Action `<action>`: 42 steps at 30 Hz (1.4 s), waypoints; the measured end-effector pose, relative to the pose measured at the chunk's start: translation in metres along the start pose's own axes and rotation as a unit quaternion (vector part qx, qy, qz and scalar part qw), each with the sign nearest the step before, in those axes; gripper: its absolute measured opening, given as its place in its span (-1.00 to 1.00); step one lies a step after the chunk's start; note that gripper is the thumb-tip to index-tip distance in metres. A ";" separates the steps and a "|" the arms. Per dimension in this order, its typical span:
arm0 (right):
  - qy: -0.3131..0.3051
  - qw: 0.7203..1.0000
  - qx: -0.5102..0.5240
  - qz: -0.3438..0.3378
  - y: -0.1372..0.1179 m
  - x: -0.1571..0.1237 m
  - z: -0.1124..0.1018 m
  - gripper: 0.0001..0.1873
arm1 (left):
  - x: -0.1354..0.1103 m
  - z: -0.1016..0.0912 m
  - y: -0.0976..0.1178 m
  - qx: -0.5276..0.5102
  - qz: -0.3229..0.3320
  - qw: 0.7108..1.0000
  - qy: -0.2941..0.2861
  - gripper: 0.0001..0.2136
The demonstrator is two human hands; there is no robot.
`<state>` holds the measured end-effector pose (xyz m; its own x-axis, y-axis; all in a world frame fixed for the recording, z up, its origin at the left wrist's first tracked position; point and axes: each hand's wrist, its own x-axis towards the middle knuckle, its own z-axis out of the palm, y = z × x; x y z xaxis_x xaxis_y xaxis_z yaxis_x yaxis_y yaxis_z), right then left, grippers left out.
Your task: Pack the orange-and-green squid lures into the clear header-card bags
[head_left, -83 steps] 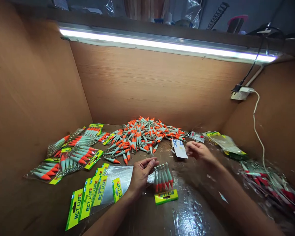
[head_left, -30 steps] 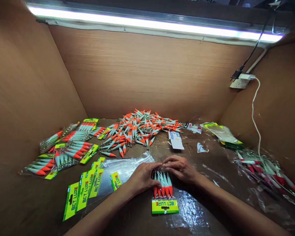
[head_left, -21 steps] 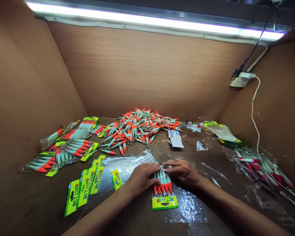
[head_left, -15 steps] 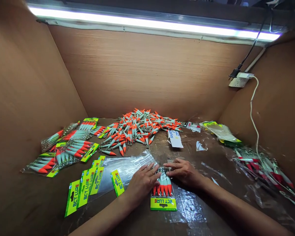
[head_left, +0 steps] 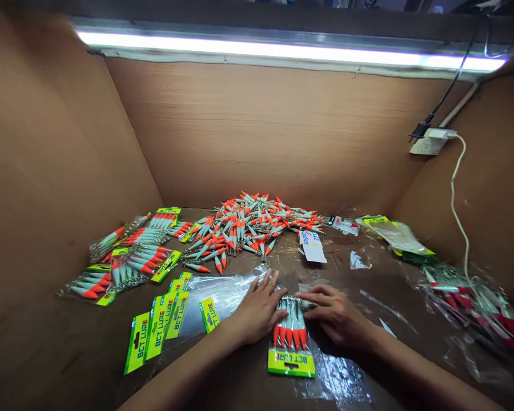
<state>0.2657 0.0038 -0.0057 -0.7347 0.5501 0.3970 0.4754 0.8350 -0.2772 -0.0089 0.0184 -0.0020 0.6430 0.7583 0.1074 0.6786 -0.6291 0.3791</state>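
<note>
A clear packet of fishing lures (head_left: 289, 331), pale bodies with orange tips, lies flat in front of me with its yellow-green header card towards me. My left hand (head_left: 259, 308) rests at its left side, fingers stretched out and spread, the thumb over the packet's edge. At the packet's right side is my right hand (head_left: 336, 314), its index finger reaching to the upper corner and the other fingers loosely bent and apart. Neither hand grips anything. Beside my left hand lie several clear bags with header cards (head_left: 157, 325), partly covered by that hand.
A big heap of loose lures (head_left: 240, 225) lies at the back wall. Filled packets (head_left: 141, 260) are piled at left. A handwritten card (head_left: 312, 247), bags (head_left: 394, 234) and red-and-white lures (head_left: 458, 291) lie to the right. A white cable (head_left: 454, 182) hangs from a power strip (head_left: 430, 141).
The whole view has shifted slightly. My left hand's fingers have spread and reach further forward. My right hand has drawn a little away from the packet's side. The packet still lies between them.
</note>
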 end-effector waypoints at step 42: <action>-0.039 0.987 -0.099 0.117 0.082 0.175 0.037 -0.81 | -0.033 -0.036 -0.035 0.040 -0.123 0.991 0.037 0.03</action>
<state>0.1579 0.1681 0.0091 -0.6242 0.7323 0.2721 0.7163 0.6755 -0.1750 -0.0669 0.0217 0.0144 0.4285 0.8993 0.0877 0.8396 -0.4321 0.3291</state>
